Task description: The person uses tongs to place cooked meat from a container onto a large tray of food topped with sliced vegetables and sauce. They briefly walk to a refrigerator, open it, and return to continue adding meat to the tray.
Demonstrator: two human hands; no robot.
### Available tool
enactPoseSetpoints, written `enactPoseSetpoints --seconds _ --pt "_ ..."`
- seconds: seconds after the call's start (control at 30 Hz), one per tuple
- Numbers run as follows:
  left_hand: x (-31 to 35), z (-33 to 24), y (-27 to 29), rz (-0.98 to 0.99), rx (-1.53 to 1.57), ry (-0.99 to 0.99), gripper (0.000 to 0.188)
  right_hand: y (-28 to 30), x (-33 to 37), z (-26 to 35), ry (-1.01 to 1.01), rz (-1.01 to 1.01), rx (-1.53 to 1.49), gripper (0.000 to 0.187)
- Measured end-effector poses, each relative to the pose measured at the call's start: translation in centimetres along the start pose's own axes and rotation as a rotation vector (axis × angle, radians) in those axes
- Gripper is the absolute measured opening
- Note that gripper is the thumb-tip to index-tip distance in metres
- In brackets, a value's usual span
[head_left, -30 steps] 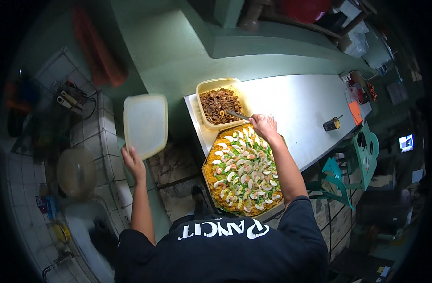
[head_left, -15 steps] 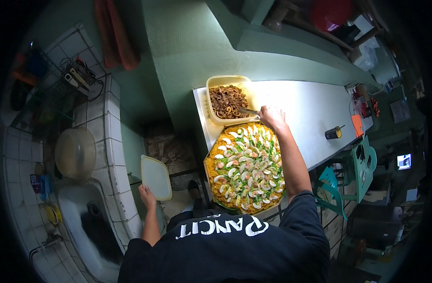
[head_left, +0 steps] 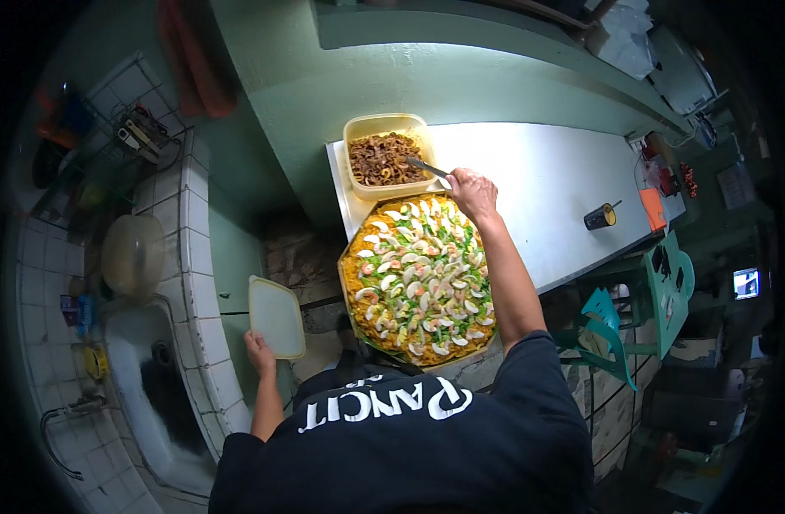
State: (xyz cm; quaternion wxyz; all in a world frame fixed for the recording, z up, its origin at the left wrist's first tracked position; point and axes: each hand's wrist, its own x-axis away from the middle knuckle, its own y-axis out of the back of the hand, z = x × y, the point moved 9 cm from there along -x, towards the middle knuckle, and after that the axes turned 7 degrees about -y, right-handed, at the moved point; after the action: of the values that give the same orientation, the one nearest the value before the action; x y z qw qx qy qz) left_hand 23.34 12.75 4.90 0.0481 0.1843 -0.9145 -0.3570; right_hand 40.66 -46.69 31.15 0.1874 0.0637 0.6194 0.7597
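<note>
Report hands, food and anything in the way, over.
Left hand holding lid. Right hand gripping utensil, tip at brown food in tub. Garnished food between torso and tub.

Green-walled kitchen corner; light pooled on the table, dim toward the edges.
Clock-face positions, whole view: green painted wall (head_left: 461, 81) at 12, pale sheen on its surface; long white-topped table (head_left: 546, 197) set against it, running from 11 to 2. Reddish cloth (head_left: 195, 68) hanging between 10 and 11. White-tiled counter (head_left: 197, 206) at 9; stained white sink basin (head_left: 135, 338) at 8. Teal plastic chair (head_left: 599, 310) between 3 and 4; lit screen (head_left: 746, 283) at 3. Floor tiles (head_left: 611, 428), dark-jointed, at 4.
</note>
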Motion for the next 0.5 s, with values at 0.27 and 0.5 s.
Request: enactPoseSetpoints --seconds 0.27,0.5 --pt "4.1 2.8 3.2 -0.102 0.01 0.071 0.023 1.8 9.1 -10.8 -0.153 -0.009 -0.3 0.027" --pt "5.0 1.6 4.2 -0.073 -0.086 0.036 0.026 -1.7 12.0 -12.6 -0.141 -0.023 -0.266 0.026"
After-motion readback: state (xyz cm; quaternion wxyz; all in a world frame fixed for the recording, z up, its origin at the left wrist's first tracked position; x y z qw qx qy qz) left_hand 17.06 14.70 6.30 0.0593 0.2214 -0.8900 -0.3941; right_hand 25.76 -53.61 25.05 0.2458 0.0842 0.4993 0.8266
